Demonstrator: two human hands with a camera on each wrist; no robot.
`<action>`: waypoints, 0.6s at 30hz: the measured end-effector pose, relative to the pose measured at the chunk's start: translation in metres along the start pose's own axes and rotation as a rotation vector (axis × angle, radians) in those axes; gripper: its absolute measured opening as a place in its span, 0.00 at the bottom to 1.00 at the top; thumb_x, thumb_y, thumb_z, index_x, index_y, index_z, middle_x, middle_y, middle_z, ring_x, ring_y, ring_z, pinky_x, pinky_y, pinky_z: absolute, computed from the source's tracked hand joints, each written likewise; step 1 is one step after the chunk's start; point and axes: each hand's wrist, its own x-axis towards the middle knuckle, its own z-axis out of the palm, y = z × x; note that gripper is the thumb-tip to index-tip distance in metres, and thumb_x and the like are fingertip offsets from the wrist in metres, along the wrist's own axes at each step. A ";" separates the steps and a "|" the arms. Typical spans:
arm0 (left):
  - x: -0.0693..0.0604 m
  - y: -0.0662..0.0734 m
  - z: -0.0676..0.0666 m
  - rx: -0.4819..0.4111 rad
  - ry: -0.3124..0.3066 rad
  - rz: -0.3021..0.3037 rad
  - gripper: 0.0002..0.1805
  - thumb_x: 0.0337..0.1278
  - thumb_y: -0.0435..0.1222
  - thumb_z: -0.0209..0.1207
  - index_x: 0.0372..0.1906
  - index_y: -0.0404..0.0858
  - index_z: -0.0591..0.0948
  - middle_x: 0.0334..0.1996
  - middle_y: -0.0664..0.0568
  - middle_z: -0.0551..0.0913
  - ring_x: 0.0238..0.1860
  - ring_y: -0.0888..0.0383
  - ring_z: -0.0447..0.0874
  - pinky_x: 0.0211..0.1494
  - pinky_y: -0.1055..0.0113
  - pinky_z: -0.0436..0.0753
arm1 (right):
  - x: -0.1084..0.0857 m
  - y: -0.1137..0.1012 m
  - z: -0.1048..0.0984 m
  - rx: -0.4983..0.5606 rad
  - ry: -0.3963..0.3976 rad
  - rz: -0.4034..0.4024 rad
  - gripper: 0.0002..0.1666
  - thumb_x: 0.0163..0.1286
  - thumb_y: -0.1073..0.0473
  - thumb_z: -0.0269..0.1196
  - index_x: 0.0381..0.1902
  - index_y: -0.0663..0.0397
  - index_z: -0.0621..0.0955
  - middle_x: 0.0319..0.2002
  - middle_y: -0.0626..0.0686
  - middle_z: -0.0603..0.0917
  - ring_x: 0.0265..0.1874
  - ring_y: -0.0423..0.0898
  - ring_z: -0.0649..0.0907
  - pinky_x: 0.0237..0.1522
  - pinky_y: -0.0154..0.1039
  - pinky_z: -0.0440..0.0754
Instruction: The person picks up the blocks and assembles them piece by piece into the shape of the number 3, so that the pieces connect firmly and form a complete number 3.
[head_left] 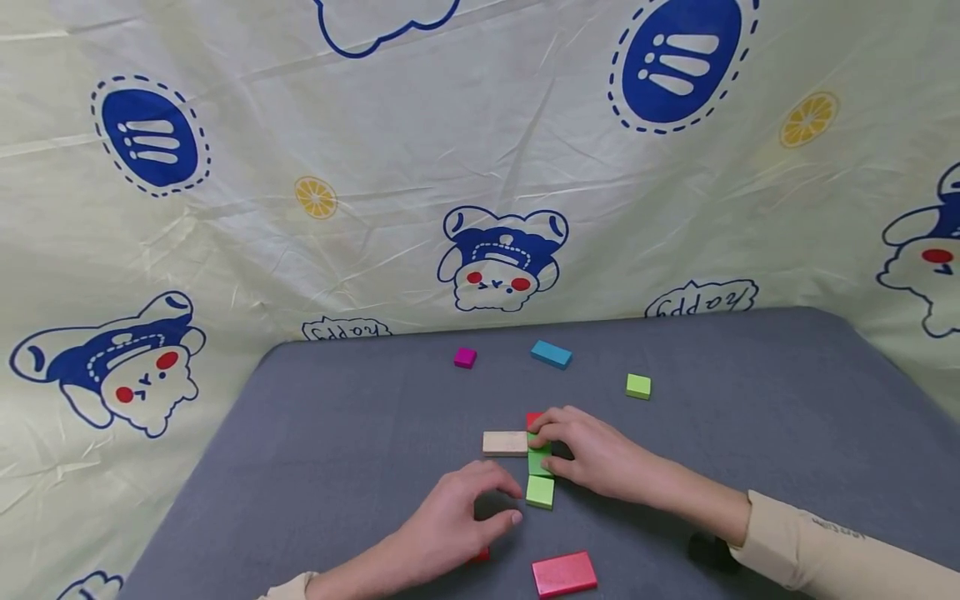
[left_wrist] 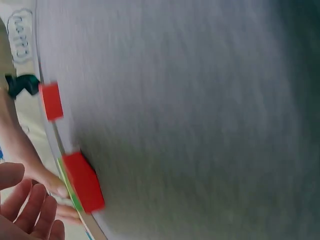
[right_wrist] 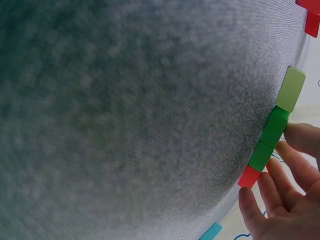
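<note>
A column of blocks lies on the grey table: a red block (head_left: 535, 419) at the far end, two green blocks (head_left: 540, 462) and a light green block (head_left: 540, 492) nearest. A beige block (head_left: 505, 443) adjoins its left side. My right hand (head_left: 600, 454) has its fingertips on the red and green blocks; the right wrist view shows the thumb at a green block (right_wrist: 275, 126) and the other fingers along the row. Just left of the column, my left hand (head_left: 453, 517) hovers with thumb and fingers apart, holding nothing. It partly covers a small red block (head_left: 480, 555).
A large red block (head_left: 564, 574) lies near the front. Farther back are a magenta block (head_left: 465, 357), a blue block (head_left: 551, 354) and a lime block (head_left: 638, 386). A patterned cloth (head_left: 390, 250) hangs behind the table. Something dark lies beneath the right forearm.
</note>
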 end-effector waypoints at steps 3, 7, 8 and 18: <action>-0.003 0.005 0.007 -0.065 -0.064 -0.039 0.11 0.61 0.37 0.65 0.48 0.46 0.83 0.43 0.63 0.82 0.47 0.66 0.78 0.53 0.65 0.77 | 0.000 0.001 0.000 0.002 0.002 -0.003 0.13 0.64 0.60 0.70 0.47 0.49 0.86 0.53 0.45 0.79 0.56 0.47 0.76 0.55 0.50 0.76; -0.008 0.011 0.016 -0.150 -0.153 -0.079 0.13 0.61 0.38 0.66 0.50 0.43 0.82 0.44 0.64 0.81 0.46 0.69 0.78 0.52 0.68 0.77 | -0.001 0.002 0.001 0.005 0.007 -0.006 0.13 0.64 0.60 0.69 0.47 0.49 0.85 0.54 0.44 0.78 0.56 0.47 0.76 0.55 0.50 0.76; -0.009 0.011 0.018 -0.161 -0.174 -0.083 0.14 0.61 0.38 0.66 0.50 0.42 0.82 0.44 0.64 0.80 0.46 0.69 0.77 0.52 0.69 0.77 | -0.001 0.002 0.001 0.004 0.009 -0.008 0.13 0.64 0.60 0.69 0.47 0.48 0.85 0.54 0.44 0.78 0.56 0.47 0.76 0.55 0.50 0.76; -0.013 0.010 0.033 -0.013 -0.257 -0.024 0.20 0.53 0.40 0.71 0.50 0.39 0.82 0.42 0.66 0.78 0.42 0.75 0.71 0.46 0.76 0.75 | -0.001 0.003 0.002 0.006 0.015 -0.014 0.12 0.64 0.60 0.69 0.47 0.47 0.85 0.54 0.43 0.78 0.56 0.47 0.76 0.54 0.49 0.76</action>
